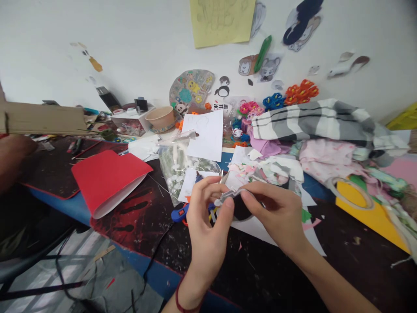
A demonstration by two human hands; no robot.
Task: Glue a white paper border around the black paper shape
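The dark table (352, 269) spread below both grips and carried much clutter, so the careful work needed to be done in the air. The folded red card (110, 178) lay well to the left of the left grip, where it did not disturb. Directly under the grips was a white paper (257, 231), a useful pale ground if something fell. The right grip (282, 213) and the left grip (206, 228) were near each other, both closed by thumb and fingers on one small thing. Just left of the left grip lay a blue tool (180, 214); in my judgement, the wrist had better not swing toward it. Smallest was the grey piece (224, 198), between the two grips, pinched at its edge. Black material showed behind it; I could not tell if they were joined. Probably the good way was light, even pressure, thumbs close together, and small movements, because such a thin edge could bend.
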